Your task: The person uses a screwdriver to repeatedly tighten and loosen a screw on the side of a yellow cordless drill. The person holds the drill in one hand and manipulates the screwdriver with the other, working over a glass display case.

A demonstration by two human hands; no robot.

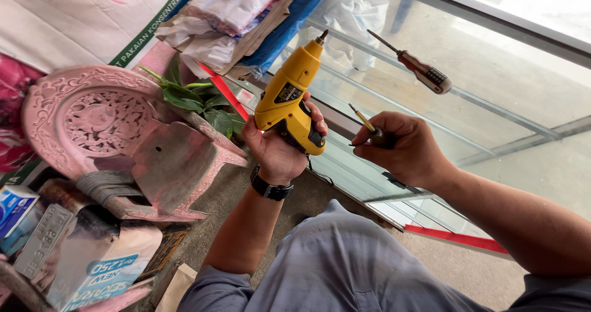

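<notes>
Taking the yellow cordless plastic screwdriver drill (289,100) as the landmark: up and to its left hangs a white banner with a green diagonal band (74,16), and right above the drill lies a heap of clear and white plastic bags on brown card and a blue sheet (246,13). Far down to its left sit a small blue-and-white carton (13,210), a grey oblong embossed plate (42,239) and a dusty white packet with a blue label (104,266).

The left hand (277,149), wearing a black wristwatch (269,189), has its fingers clamped around the drill's grip, the bit tip pointing up and to the right. Just right of the drill the right hand (403,149) has its fingers closed on a thin screwdriver bit with a yellowish shaft (364,121), its tip aimed toward the drill body; the two are near but apart.

Behind and to the right of the drill runs a sloping glass pane in a grey metal frame (492,118); a screwdriver with a red-and-black handle (418,69) rests on it, well clear of both hands. A red strip (455,238) edges the frame below the right forearm. The open room lies over the glass.

Left of the drill, a pink carved ornamental stand (111,133) and a green leafy plant (197,100) crowd that side, the leaves nearly reaching the left hand.
</notes>
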